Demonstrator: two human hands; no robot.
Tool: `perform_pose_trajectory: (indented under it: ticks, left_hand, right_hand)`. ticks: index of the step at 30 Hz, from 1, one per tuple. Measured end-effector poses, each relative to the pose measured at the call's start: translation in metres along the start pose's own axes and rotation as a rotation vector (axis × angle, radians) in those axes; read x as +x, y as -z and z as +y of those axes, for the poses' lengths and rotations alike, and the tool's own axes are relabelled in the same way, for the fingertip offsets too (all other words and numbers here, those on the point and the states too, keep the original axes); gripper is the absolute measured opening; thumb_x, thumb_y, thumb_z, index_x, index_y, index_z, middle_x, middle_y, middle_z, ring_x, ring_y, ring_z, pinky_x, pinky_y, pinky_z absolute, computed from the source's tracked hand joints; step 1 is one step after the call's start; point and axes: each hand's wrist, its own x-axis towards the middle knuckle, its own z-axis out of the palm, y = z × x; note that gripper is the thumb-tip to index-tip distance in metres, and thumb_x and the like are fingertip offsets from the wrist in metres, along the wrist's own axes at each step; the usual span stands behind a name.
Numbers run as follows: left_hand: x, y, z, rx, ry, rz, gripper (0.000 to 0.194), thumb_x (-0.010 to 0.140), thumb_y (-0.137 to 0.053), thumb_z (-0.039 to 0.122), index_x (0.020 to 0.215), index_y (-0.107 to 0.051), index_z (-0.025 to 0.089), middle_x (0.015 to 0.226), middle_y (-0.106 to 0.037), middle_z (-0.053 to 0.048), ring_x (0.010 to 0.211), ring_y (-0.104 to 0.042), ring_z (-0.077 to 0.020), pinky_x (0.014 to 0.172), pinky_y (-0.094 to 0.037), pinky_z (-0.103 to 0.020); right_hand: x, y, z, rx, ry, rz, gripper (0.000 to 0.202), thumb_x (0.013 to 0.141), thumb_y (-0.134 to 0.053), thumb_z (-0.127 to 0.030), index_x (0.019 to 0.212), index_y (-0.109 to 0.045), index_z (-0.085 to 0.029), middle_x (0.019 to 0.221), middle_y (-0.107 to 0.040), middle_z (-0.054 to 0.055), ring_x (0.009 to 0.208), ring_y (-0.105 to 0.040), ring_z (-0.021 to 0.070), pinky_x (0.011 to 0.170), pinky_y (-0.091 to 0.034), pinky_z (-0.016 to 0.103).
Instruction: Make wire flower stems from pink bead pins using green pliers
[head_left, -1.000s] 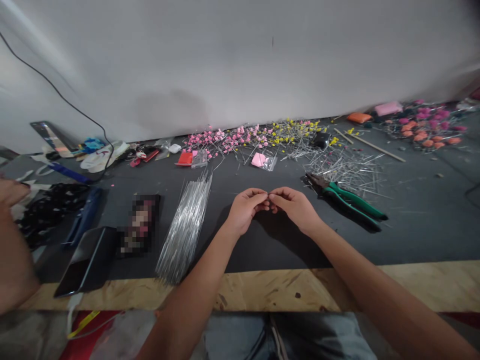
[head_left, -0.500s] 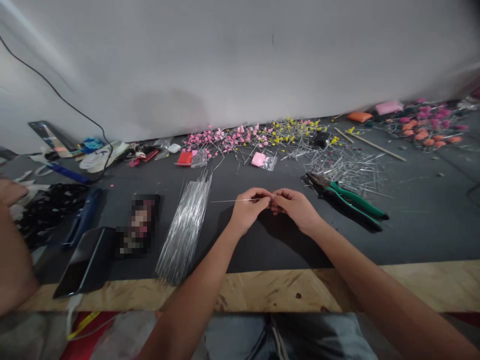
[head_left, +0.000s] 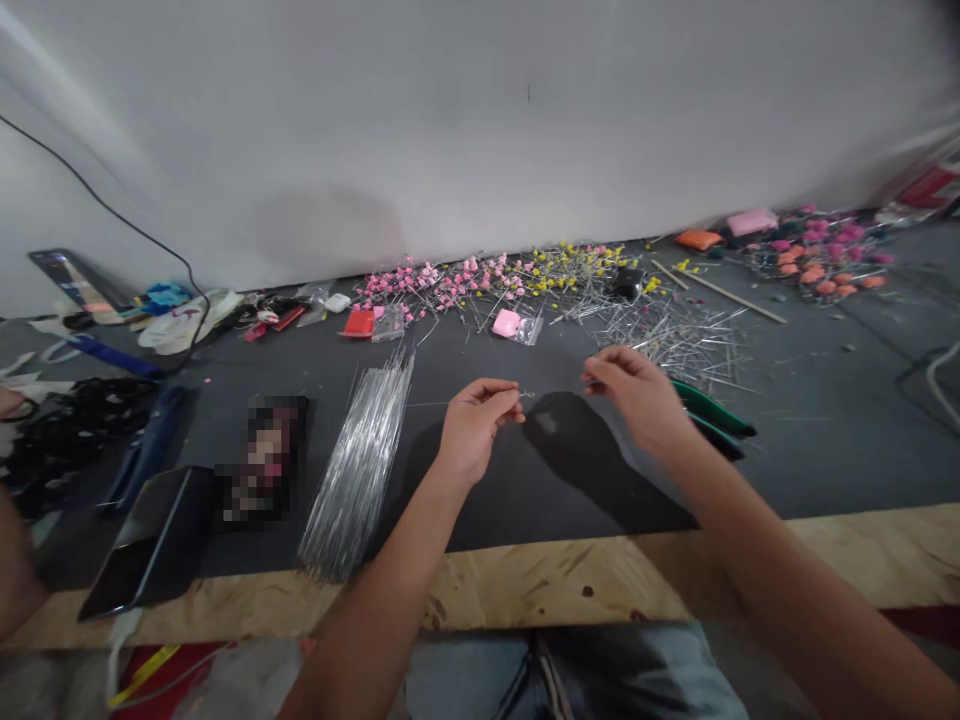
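Note:
My left hand [head_left: 480,420] pinches a thin wire [head_left: 427,404]; its long end points left and a small looped or bent end shows past the fingertips. To the right, my right hand [head_left: 630,385] is apart from it, fingertips pressed together above the dark table; what they hold, if anything, is too small to make out. A bundle of straight silver wires [head_left: 360,460] lies left of my left hand. Green-handled pliers [head_left: 716,415] lie partly hidden behind my right hand. A loose pile of short wires [head_left: 675,335] is beyond them.
Pink-tipped wires [head_left: 435,282], yellow-tipped wires [head_left: 574,268] and orange and purple ones [head_left: 832,255] lie along the wall. Pink [head_left: 506,323] and red [head_left: 358,323] packets sit before them. Phones [head_left: 142,545] and a blue tool [head_left: 146,440] lie left; another person's arm [head_left: 15,570] is at the edge.
My hands have parted: the right moved right and slightly up, over the pliers, and the left keeps the wire, its looped end now showing. The view has shifted slightly.

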Motion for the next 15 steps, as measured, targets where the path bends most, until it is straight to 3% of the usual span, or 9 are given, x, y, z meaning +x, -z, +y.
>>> perform_pose_trajectory:
  ticks: [3,6,8,11,15]
  left_hand:
    - [-0.017,-0.005,0.010,-0.010,0.039,0.010,0.010,0.063,-0.067,0.017,0.071,-0.062,0.013,0.057,-0.058,0.002,0.052,-0.055,-0.0070,0.051,-0.043,-0.020]
    - [-0.038,-0.012,0.018,-0.060,0.053,0.034,0.008,0.064,-0.065,0.016,0.070,-0.060,0.014,0.056,-0.057,0.003,0.051,-0.053,-0.0067,0.052,-0.044,-0.021]
    - [-0.051,-0.017,0.021,-0.089,0.073,0.048,0.008,0.065,-0.064,0.015,0.070,-0.059,0.015,0.055,-0.057,0.003,0.051,-0.053,-0.0068,0.052,-0.043,-0.021]
    - [-0.066,-0.022,0.022,-0.126,0.091,0.061,0.007,0.066,-0.063,0.015,0.070,-0.058,0.015,0.055,-0.057,0.003,0.051,-0.053,-0.0068,0.050,-0.042,-0.020]
    - [-0.078,-0.024,0.020,-0.155,0.090,0.076,0.007,0.067,-0.061,0.013,0.072,-0.057,0.016,0.055,-0.057,0.003,0.050,-0.053,-0.0064,0.050,-0.041,-0.018]
  right_hand:
    - [0.003,0.046,-0.012,-0.348,0.094,0.118,0.024,0.072,-0.058,-0.043,0.079,-0.051,-0.022,0.081,-0.055,0.004,0.075,-0.052,0.0173,0.070,-0.041,0.032]
    - [0.003,0.091,0.002,-0.926,0.177,0.153,0.030,0.065,-0.063,-0.045,0.079,-0.053,-0.021,0.099,-0.052,0.012,0.102,-0.044,0.0288,0.084,-0.035,0.041]
    - [0.003,0.112,0.021,-1.139,0.195,0.034,0.035,0.058,-0.068,-0.046,0.078,-0.053,-0.022,0.099,-0.052,0.011,0.105,-0.043,0.0319,0.089,-0.032,0.046]
    - [0.005,0.127,0.040,-1.225,0.268,-0.065,0.035,0.060,-0.065,-0.048,0.080,-0.050,-0.023,0.101,-0.053,0.009,0.104,-0.045,0.0312,0.088,-0.033,0.045]
    - [0.008,0.120,0.027,-1.245,0.256,-0.173,0.023,0.070,-0.058,-0.042,0.079,-0.052,-0.022,0.094,-0.057,0.012,0.099,-0.050,0.0299,0.084,-0.035,0.041]
